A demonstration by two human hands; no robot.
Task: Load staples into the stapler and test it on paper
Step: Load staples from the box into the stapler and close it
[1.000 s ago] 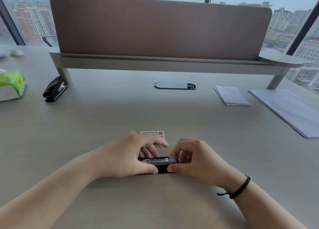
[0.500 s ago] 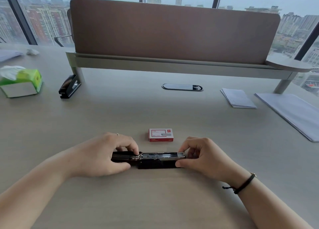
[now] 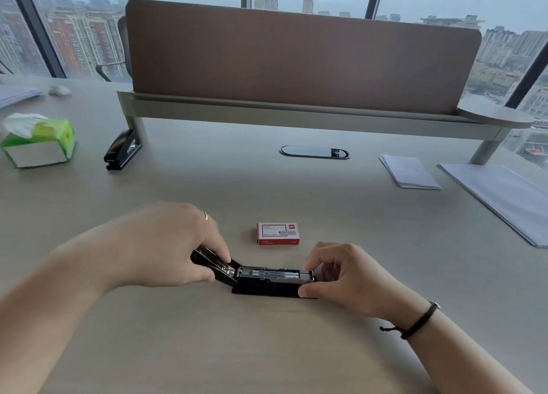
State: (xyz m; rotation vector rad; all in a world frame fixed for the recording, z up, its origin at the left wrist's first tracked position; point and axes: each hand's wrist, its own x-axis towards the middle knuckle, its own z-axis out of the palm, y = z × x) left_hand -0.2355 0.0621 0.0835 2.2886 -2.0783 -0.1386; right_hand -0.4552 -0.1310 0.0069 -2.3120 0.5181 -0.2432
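Observation:
A black stapler [image 3: 267, 281] lies on the desk in front of me, its top arm swung back to the left and the metal staple channel showing. My left hand [image 3: 166, 251] grips the swung-back arm. My right hand [image 3: 344, 278] pinches the stapler's front end between thumb and fingers. A small red and white staple box [image 3: 278, 233] lies shut just behind the stapler. White paper [image 3: 409, 171] lies in a small stack at the far right.
A second black stapler [image 3: 122, 149] sits far left by the divider leg. A green tissue box [image 3: 38, 144] stands at the left edge. Large white sheets [image 3: 504, 198] lie far right. A cable grommet [image 3: 314, 152] is set in the desk [image 3: 267, 349].
My left hand has swung the stapler's top arm back to the left, exposing the channel. The view has shifted, so the staple box now shows fully.

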